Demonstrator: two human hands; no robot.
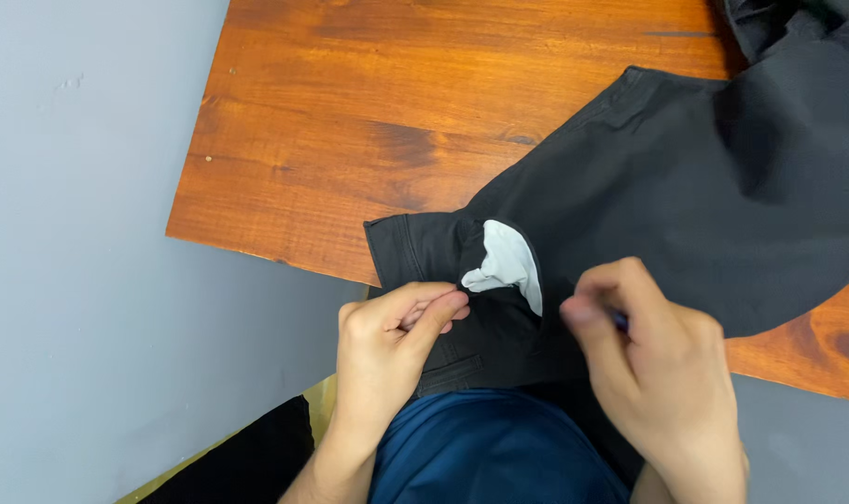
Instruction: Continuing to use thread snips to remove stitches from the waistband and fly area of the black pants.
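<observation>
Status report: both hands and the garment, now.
Left hand pinching black trousers at waistband. Right hand closed on the fabric beside the white pocket lining. Nothing in the way on wooden table.

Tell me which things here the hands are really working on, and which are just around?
In hand:
- black cloth trousers, waistband end pinched by the left hand
- white pocket lining, showing at the pocket mouth
- right hand, pressing on the trousers

Just around:
- reddish-brown wooden table
- grey floor
- yellow-edged black thing, lower left
</observation>
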